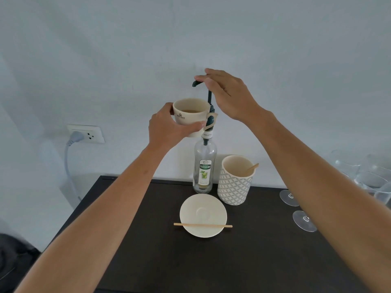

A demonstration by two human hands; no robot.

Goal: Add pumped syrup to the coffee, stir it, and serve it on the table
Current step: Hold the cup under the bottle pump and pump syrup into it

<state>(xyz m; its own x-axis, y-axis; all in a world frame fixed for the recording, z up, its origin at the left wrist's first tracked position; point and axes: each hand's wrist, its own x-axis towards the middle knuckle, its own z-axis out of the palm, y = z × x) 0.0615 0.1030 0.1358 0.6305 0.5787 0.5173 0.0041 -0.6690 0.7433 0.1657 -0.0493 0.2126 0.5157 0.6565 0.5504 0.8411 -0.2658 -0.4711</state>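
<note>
At far left a grey plug sits in a white wall socket, its cable dropping behind the dark matte table. The left hand holds a cream cup in the air, fingers curled round its far side and thumb across its near wall; the fingertips are hidden behind the cup. Pale brown coffee shows inside. The cup's handle points right and overlaps the neck of a clear glass syrup bottle, which stands on the table below and right of that grip. Just above the cup rim, the dark pump spout curves down. The right hand rests on the pump head with straight, relaxed fingers, covering its top. Below the cup lies a round cream saucer with a flat wooden stirrer across its near edge. Right of the bottle stands a patterned ceramic holder with another stick inside. Clear glasses at far right are partly cut off and hidden by the forearm.
</note>
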